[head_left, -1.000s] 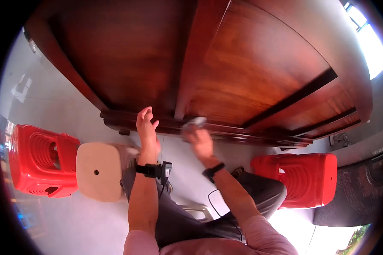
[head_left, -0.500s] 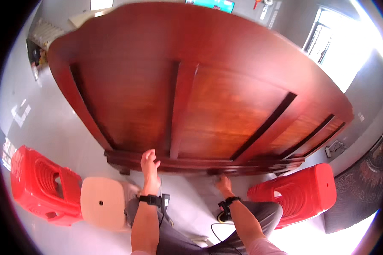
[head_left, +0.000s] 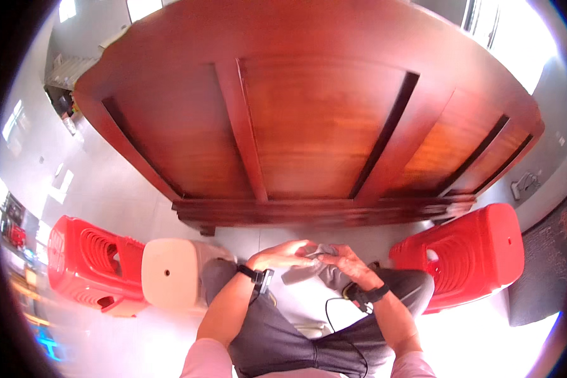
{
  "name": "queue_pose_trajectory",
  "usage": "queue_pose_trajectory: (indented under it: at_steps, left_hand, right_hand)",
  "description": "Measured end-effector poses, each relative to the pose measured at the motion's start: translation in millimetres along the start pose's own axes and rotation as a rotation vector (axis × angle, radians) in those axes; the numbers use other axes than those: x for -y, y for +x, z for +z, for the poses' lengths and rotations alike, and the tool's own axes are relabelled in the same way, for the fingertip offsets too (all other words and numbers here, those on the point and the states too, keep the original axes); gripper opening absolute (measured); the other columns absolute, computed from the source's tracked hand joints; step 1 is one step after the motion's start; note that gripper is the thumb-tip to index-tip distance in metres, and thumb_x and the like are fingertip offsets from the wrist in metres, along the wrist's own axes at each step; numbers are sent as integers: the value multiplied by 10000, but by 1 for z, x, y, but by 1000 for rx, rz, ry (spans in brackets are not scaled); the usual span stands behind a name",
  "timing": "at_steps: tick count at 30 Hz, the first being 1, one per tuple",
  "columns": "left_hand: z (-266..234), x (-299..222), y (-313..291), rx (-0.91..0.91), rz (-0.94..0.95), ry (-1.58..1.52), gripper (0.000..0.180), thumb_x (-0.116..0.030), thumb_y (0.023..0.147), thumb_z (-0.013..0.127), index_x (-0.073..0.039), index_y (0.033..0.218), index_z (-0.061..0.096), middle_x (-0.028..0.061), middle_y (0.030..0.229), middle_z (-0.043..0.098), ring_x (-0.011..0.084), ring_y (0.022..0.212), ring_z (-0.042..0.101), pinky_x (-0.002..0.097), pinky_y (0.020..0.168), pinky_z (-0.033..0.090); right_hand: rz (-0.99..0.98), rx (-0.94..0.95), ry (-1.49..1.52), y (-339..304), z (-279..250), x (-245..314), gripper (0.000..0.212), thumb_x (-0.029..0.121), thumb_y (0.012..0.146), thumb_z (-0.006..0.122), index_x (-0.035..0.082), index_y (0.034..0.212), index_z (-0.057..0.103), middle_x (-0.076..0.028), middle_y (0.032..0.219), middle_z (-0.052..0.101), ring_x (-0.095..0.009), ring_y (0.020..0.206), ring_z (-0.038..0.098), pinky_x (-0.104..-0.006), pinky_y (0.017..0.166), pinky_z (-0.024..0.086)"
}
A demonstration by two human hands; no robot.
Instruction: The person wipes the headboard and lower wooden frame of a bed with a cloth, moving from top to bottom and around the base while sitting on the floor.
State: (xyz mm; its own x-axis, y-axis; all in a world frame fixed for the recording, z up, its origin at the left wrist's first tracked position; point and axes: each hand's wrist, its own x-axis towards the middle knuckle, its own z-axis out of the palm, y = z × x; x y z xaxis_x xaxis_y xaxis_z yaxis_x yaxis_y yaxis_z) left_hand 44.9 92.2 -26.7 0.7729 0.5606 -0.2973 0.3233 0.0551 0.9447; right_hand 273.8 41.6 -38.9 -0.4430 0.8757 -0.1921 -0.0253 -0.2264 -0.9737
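Observation:
A grey cloth (head_left: 301,272) is bunched between my two hands, in front of the lower rail of a large reddish-brown wooden panel (head_left: 315,138). My left hand (head_left: 282,254) has its fingers closed over the cloth from the left. From the other side my right hand (head_left: 351,263) grips it, thumb and fingers pressed into the folds. Both hands are apart from the wood, above my knees. The panel has a curved top, upright slats and a stepped base on short feet. Bands with small dark devices are strapped to both wrists.
Red plastic stools stand on either side: one at left (head_left: 94,264), one at right (head_left: 466,258). A beige stool (head_left: 169,274) is close by my left knee. A dark patterned piece (head_left: 542,271) lies at far right. A thin cable runs over my trousers.
My hands have come together with the grey cloth between them; before, the left was raised with fingers apart and the right was low by the rail. The view has shifted too.

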Motion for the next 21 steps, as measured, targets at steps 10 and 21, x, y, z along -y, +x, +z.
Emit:
queue_pose_trajectory:
  at_steps: [10, 21]
  left_hand:
    - [-7, 33, 8, -338, -46, -159, 284, -145, 806, 662, -10, 1053, 626, 38, 965, 639, 131, 912, 575, 273, 807, 452]
    - [17, -7, 0, -383, 111, -32, 639, -212, 822, 704, -42, 1361, 405, 74, 1357, 445, 191, 1292, 375, 375, 1049, 347]
  right_hand:
    - [-68, -260, -577, 3, -14, 39, 300, 297, 830, 611, 19, 926, 669, -199, 762, 635, -312, 704, 622, -387, 665, 481]
    - [-318, -394, -964, 18, -6, 21, 213, 274, 840, 597, 74, 836, 672, -148, 835, 640, -357, 864, 611, -475, 746, 497]
